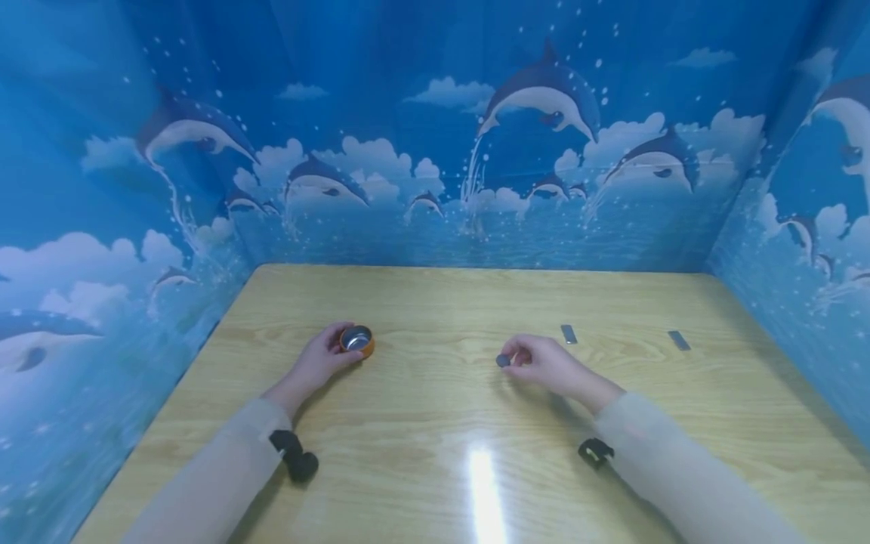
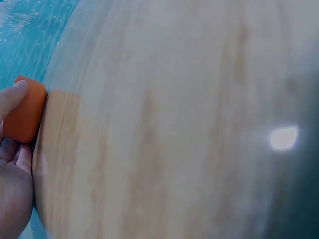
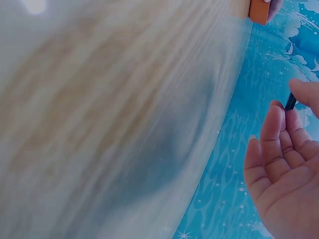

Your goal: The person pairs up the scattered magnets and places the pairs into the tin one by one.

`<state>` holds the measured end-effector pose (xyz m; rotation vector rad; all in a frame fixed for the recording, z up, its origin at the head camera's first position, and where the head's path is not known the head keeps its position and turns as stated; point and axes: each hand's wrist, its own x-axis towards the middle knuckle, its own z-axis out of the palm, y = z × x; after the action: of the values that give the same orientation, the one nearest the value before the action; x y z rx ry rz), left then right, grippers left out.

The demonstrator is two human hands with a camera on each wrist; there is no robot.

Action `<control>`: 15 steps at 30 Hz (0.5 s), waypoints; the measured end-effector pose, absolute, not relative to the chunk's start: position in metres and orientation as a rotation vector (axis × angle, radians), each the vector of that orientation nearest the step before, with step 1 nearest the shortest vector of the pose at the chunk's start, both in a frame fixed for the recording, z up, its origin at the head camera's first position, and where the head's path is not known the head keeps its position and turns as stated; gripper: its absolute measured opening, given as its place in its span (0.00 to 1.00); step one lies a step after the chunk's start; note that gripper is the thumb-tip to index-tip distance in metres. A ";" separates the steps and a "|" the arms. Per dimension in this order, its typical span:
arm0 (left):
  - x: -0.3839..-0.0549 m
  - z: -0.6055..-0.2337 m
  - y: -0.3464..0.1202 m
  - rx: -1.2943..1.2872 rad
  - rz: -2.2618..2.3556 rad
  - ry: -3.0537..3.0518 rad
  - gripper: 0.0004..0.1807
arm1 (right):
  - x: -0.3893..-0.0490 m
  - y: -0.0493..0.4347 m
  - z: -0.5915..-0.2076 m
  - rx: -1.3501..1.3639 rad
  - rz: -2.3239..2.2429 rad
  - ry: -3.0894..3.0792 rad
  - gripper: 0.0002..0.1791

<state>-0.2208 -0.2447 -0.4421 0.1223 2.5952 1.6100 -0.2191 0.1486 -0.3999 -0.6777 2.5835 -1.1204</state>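
My left hand [image 1: 318, 360] grips a small orange cup [image 1: 368, 350] with a shiny metallic inside, fingers and thumb round its sides, at the left of the table. The cup stands upright, its opening facing up. In the left wrist view the cup's orange outer wall [image 2: 27, 112] shows between thumb and fingers. To the right, my right hand [image 1: 544, 364] pinches a small dark round disc [image 1: 503, 361] between thumb and fingertips. Seen edge-on in the right wrist view, the disc [image 3: 290, 101] is thin and black. It appears held above the tabletop.
Two small grey rectangular plates lie on the wooden table [image 1: 435, 408]: one plate [image 1: 569, 334] just beyond my right hand, another plate [image 1: 678, 341] farther right. A blue dolphin-print curtain [image 1: 421, 136] encloses the table's back and sides.
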 end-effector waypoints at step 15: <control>-0.220 -0.440 -0.244 0.113 1.623 2.574 0.36 | -0.224 0.129 -0.399 -0.694 -1.119 2.566 0.11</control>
<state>-0.2201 -0.2437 -0.4403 0.1133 2.5740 1.6230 -0.2245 0.1295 -0.3985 -0.6938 2.5660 -1.1189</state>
